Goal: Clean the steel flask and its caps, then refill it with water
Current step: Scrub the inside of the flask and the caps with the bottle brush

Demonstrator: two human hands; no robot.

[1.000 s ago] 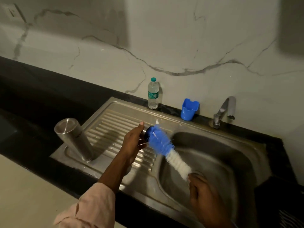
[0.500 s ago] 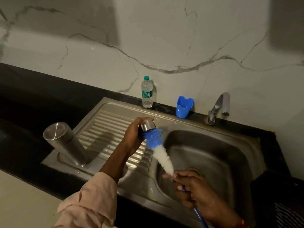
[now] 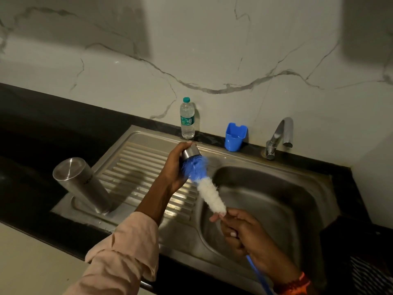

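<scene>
Head view shows your left hand (image 3: 173,167) wrapped round one steel cap (image 3: 190,151), its open mouth turned toward the basin (image 3: 265,201), likely so the brush (image 3: 204,184) can get inside and any drips fall into the sink. Your right hand (image 3: 242,231) pinches the brush just below its white bristles, fingers curled on the blue handle; the short grip probably gives you control as the blue tip works in the cap. One flask (image 3: 81,184) stands inverted on the drainboard (image 3: 136,167), well apart from your hands, seemingly left to drain. Behind the sink, on the dark surface (image 3: 42,133), you have one plastic bottle (image 3: 187,119), one blue holder (image 3: 235,136) and one tap (image 3: 278,137). Only one cap is visible; I cannot tell where any other is.
</scene>
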